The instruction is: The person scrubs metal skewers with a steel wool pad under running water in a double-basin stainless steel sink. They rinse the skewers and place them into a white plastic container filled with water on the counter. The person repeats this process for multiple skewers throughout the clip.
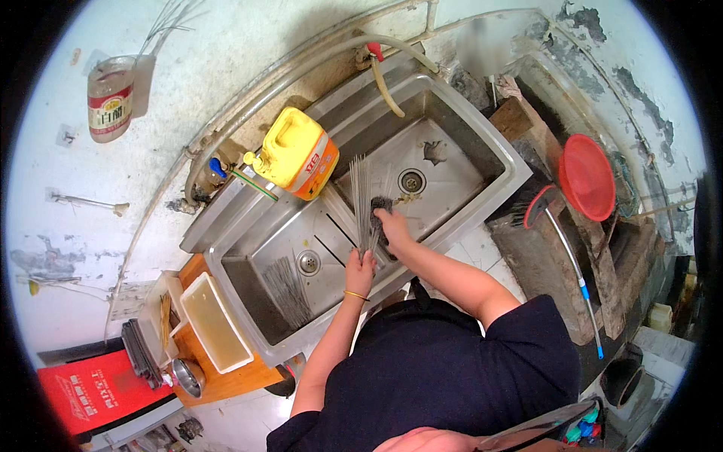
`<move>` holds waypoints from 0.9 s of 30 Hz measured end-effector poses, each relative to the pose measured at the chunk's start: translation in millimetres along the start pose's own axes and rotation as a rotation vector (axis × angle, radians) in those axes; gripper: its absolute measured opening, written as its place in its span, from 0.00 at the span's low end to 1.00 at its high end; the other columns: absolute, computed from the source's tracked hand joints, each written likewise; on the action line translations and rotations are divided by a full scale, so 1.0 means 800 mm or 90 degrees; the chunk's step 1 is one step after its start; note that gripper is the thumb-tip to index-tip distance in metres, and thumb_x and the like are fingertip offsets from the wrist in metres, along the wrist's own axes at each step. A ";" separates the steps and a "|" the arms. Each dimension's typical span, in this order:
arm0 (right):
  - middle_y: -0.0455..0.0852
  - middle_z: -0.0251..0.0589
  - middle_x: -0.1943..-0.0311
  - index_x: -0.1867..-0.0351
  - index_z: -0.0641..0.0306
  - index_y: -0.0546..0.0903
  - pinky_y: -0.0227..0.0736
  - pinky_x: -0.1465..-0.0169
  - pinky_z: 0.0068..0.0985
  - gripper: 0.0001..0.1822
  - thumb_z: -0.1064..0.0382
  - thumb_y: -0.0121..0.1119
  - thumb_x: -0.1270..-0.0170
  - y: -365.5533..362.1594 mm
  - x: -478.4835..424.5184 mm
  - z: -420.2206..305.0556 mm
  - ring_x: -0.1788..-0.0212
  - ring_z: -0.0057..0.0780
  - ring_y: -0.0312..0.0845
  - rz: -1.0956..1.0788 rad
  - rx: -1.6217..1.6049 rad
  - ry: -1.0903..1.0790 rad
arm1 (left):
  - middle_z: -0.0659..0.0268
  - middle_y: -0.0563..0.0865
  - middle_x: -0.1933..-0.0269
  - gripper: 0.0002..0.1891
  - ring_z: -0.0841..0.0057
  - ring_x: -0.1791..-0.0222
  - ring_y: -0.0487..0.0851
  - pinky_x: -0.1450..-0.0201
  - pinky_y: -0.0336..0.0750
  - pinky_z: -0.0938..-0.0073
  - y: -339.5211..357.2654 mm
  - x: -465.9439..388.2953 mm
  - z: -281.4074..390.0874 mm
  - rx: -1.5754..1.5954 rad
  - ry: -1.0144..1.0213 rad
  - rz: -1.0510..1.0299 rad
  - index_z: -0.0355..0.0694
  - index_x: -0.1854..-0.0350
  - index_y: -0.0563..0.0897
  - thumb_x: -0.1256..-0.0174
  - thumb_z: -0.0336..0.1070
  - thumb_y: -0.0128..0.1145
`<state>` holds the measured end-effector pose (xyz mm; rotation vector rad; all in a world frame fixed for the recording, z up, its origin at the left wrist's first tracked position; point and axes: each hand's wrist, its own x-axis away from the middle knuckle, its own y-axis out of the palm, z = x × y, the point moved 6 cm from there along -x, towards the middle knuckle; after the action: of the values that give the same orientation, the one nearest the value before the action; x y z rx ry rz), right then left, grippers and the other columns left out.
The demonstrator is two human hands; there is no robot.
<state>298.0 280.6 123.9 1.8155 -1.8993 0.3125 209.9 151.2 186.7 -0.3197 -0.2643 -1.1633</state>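
My left hand grips one end of a bundle of thin metal skewers, which fans out over the divider between the two basins of a stainless steel sink. My right hand holds a dark grey scouring pad beside the skewers; whether the pad presses on them is hard to tell. More skewers lie loose in the left basin, near its drain. In the right basin, a dark scrap lies behind the drain strainer, with food-like bits in front of it.
A yellow jug stands at the sink's back edge. Above the right basin hangs a hose from a red-handled tap. Left of the sink, a white tub of cloudy liquid sits on a wooden board. To the right are a broom and a red basin.
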 end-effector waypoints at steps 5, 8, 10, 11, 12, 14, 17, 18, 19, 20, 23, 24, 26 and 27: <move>0.82 0.41 0.76 0.69 0.71 0.76 0.68 0.71 0.24 0.10 0.63 0.54 0.47 -0.007 -0.083 -0.084 0.77 0.26 0.74 -0.022 -0.158 -0.050 | 0.73 0.71 0.79 0.09 0.89 0.83 0.66 0.82 0.61 0.87 -0.005 0.004 -0.003 0.045 -0.020 -0.042 0.41 0.70 0.68 0.34 0.39 0.48; 0.83 0.42 0.72 0.67 0.70 0.76 0.69 0.69 0.23 0.10 0.63 0.53 0.43 -0.036 -0.118 -0.151 0.73 0.26 0.77 0.002 -0.165 -0.123 | 0.74 0.71 0.80 0.09 0.89 0.83 0.65 0.83 0.60 0.87 -0.013 0.012 0.001 0.080 -0.023 -0.062 0.41 0.69 0.68 0.33 0.39 0.47; 0.83 0.41 0.71 0.64 0.69 0.76 0.70 0.68 0.24 0.12 0.59 0.53 0.40 -0.049 -0.121 -0.152 0.71 0.26 0.77 -0.079 -0.219 -0.092 | 0.74 0.71 0.80 0.09 0.89 0.84 0.64 0.84 0.60 0.87 -0.024 0.010 0.001 0.059 -0.007 -0.054 0.41 0.70 0.68 0.33 0.40 0.46; 0.83 0.41 0.70 0.63 0.68 0.76 0.71 0.67 0.24 0.13 0.58 0.53 0.38 -0.051 -0.120 -0.154 0.70 0.26 0.77 -0.121 -0.245 -0.077 | 0.74 0.70 0.80 0.10 0.89 0.85 0.64 0.84 0.59 0.86 -0.029 0.009 0.001 0.065 -0.008 -0.051 0.41 0.70 0.67 0.32 0.40 0.46; 0.83 0.40 0.67 0.60 0.66 0.75 0.72 0.63 0.25 0.18 0.51 0.51 0.36 -0.052 -0.113 -0.141 0.67 0.25 0.78 -0.138 -0.179 -0.054 | 0.74 0.70 0.80 0.10 0.89 0.85 0.63 0.85 0.59 0.86 -0.031 0.005 0.004 0.073 -0.006 -0.049 0.42 0.70 0.67 0.32 0.40 0.45; 0.82 0.39 0.65 0.59 0.65 0.76 0.72 0.60 0.24 0.19 0.49 0.49 0.35 -0.037 -0.075 -0.096 0.64 0.24 0.77 -0.256 -0.254 0.039 | 0.74 0.69 0.81 0.11 0.89 0.86 0.63 0.86 0.59 0.86 -0.034 -0.007 0.010 0.082 0.005 -0.043 0.42 0.71 0.66 0.32 0.41 0.45; 0.81 0.35 0.66 0.57 0.64 0.76 0.71 0.62 0.23 0.22 0.45 0.46 0.35 0.029 0.042 -0.059 0.67 0.22 0.76 -0.339 -0.204 0.124 | 0.73 0.68 0.82 0.12 0.87 0.87 0.63 0.86 0.58 0.85 -0.037 -0.021 0.006 0.092 0.012 -0.041 0.43 0.71 0.66 0.32 0.44 0.45; 0.81 0.35 0.66 0.56 0.63 0.75 0.72 0.62 0.23 0.22 0.45 0.45 0.34 0.043 0.071 -0.046 0.66 0.21 0.76 -0.320 -0.193 0.145 | 0.73 0.68 0.82 0.13 0.87 0.87 0.62 0.86 0.58 0.85 -0.032 -0.025 0.005 0.102 0.009 -0.061 0.43 0.71 0.66 0.32 0.45 0.45; 0.81 0.35 0.67 0.56 0.63 0.75 0.72 0.62 0.23 0.22 0.46 0.46 0.34 0.047 0.060 0.010 0.68 0.21 0.76 -0.460 -0.132 0.191 | 0.73 0.67 0.82 0.14 0.86 0.87 0.62 0.86 0.58 0.85 -0.020 -0.028 0.008 0.108 0.007 -0.094 0.43 0.71 0.66 0.32 0.47 0.46; 0.82 0.37 0.68 0.59 0.65 0.75 0.72 0.64 0.23 0.20 0.48 0.47 0.35 0.066 0.093 -0.017 0.71 0.23 0.76 -0.367 -0.053 0.112 | 0.73 0.66 0.82 0.14 0.86 0.88 0.61 0.87 0.56 0.84 -0.026 -0.028 0.000 0.138 -0.050 -0.116 0.44 0.71 0.66 0.32 0.48 0.45; 0.83 0.39 0.69 0.61 0.66 0.77 0.73 0.64 0.23 0.17 0.51 0.50 0.36 0.070 0.091 -0.033 0.72 0.25 0.77 -0.403 -0.032 0.121 | 0.74 0.64 0.83 0.17 0.86 0.89 0.58 0.89 0.53 0.84 -0.031 -0.020 -0.003 0.188 -0.179 -0.217 0.44 0.71 0.66 0.32 0.52 0.41; 0.83 0.40 0.68 0.62 0.68 0.77 0.73 0.65 0.22 0.16 0.54 0.51 0.36 0.067 0.075 -0.035 0.70 0.25 0.78 -0.368 -0.088 0.060 | 0.75 0.63 0.84 0.18 0.86 0.89 0.58 0.89 0.52 0.84 -0.029 -0.017 -0.004 0.180 -0.198 -0.254 0.45 0.70 0.66 0.32 0.54 0.39; 0.83 0.41 0.69 0.62 0.68 0.77 0.73 0.65 0.23 0.15 0.55 0.51 0.36 0.057 0.038 -0.059 0.71 0.25 0.78 -0.329 -0.087 0.049 | 0.75 0.62 0.84 0.19 0.87 0.90 0.57 0.90 0.51 0.84 -0.027 -0.006 -0.005 0.169 -0.223 -0.292 0.45 0.70 0.66 0.32 0.56 0.38; 0.84 0.41 0.70 0.62 0.68 0.77 0.73 0.65 0.23 0.15 0.56 0.51 0.36 0.054 0.020 -0.069 0.71 0.25 0.78 -0.313 -0.088 0.044 | 0.75 0.62 0.84 0.19 0.87 0.90 0.56 0.90 0.51 0.84 -0.026 0.001 -0.003 0.163 -0.229 -0.294 0.45 0.70 0.66 0.32 0.56 0.38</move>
<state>266.0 297.3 186.5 2.0663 -1.3324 0.0688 191.3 141.8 187.3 -0.2465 -0.8292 -1.5026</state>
